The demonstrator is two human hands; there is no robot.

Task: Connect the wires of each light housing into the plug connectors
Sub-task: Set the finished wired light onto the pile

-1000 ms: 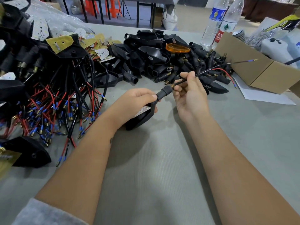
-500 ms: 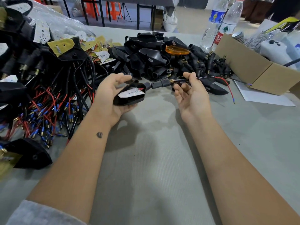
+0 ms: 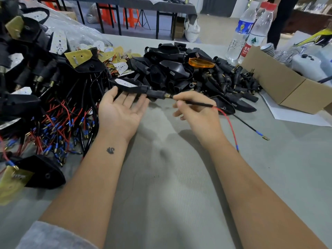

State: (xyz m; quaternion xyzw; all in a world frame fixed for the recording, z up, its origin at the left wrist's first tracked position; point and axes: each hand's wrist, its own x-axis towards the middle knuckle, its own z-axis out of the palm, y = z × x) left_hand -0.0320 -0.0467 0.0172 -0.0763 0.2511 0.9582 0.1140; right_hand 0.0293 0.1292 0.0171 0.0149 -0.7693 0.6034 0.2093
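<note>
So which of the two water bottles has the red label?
The nearer water bottle, with the red cap; the bottle behind it wears a blue label.

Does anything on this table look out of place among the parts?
Yes: one orange translucent lens lies on top of the pile of black plastic housings. It is the only orange part visible there.

Your bench (image 3: 170,203): grey ribbed cloth cover. Left side, heap of wired housings (image 3: 45,97), red and black leads with blue-sleeved tips spilling toward you. One housing with yellow board (image 3: 34,175) apart, near left edge. Far centre, pile of empty black shells (image 3: 179,72), orange lens (image 3: 201,62) on top. Right, cardboard box (image 3: 282,85) over white paper sheet (image 3: 294,115). Two water bottles (image 3: 248,33) behind box.
</note>
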